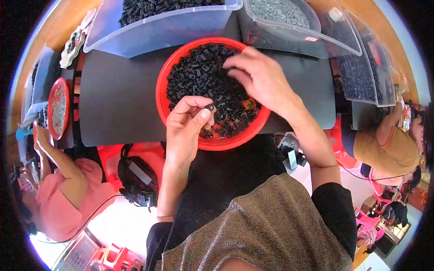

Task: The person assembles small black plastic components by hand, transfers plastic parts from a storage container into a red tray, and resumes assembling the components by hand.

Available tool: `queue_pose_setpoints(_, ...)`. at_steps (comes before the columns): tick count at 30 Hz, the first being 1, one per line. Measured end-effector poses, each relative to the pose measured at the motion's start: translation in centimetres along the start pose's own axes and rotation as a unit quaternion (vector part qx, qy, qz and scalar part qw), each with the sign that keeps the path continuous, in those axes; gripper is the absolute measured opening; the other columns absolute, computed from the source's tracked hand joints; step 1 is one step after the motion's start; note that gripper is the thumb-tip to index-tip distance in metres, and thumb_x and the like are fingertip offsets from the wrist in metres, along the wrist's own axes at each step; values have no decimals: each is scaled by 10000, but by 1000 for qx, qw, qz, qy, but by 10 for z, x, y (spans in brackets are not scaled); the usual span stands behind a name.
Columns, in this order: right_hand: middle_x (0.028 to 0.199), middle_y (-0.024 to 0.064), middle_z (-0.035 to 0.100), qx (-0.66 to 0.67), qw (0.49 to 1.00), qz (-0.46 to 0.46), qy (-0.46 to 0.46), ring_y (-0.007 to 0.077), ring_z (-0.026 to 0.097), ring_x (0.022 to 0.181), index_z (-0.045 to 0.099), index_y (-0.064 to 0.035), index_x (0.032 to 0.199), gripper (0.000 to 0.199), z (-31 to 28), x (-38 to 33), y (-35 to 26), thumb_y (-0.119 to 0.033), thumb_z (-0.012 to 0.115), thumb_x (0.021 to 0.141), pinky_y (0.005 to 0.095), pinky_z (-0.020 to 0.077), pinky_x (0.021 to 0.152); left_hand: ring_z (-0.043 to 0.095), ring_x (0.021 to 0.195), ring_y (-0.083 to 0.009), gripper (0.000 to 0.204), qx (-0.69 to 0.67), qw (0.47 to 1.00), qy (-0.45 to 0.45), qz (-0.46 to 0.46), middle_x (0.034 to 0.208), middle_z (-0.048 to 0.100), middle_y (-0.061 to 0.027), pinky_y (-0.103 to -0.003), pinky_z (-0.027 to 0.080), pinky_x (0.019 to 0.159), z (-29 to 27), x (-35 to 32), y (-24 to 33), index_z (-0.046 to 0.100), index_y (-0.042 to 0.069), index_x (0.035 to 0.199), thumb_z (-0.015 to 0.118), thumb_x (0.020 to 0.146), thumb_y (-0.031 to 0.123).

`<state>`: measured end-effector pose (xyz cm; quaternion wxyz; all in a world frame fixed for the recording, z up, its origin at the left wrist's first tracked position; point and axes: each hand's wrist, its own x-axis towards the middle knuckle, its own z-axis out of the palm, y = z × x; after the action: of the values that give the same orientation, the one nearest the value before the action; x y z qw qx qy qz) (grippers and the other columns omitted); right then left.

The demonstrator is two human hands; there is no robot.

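Note:
A round red bowl [163,77] sits on a black mat [117,99] in front of me, filled with several small black plastic parts [199,72]. My left hand [185,126] is over the bowl's near rim and pinches one small black part [210,107] between thumb and fingertips. My right hand [260,77] reaches into the bowl from the right, fingers curled down among the black parts at the far side; whether it grips any of them is hidden under the fingers.
Clear plastic bins stand behind the mat: one of black parts [158,22], one of grey pieces [280,18], another of dark parts [361,67] at right. A person in pink [68,189] works at left by a red bowl [58,108]; another person [384,149] sits right.

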<state>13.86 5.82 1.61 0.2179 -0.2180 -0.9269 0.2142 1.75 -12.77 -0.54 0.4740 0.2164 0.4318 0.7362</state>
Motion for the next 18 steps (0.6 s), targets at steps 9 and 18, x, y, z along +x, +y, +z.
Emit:
queue_pose_setpoints(9, 868, 114, 602, 23, 999, 42, -17, 339, 631, 804, 687, -66, 875, 69, -20, -31, 0, -88, 663, 814, 435, 527, 717, 563, 746, -91, 171, -6, 1000, -15, 13, 936, 654, -54, -231, 446, 660, -1, 2, -1, 619, 10, 1083, 646, 916, 38)
queue_pose_setpoints(18, 867, 100, 598, -30, 1000, -9, -2, 320, 629, 769, 690, -75, 927, 137, -7, -4, -1, -122, 714, 800, 415, 508, 680, 543, 733, -88, 167, -7, 1000, -15, 21, 941, 654, -57, -233, 435, 657, 0, 0, -1, 617, 7, 1083, 640, 920, 35)
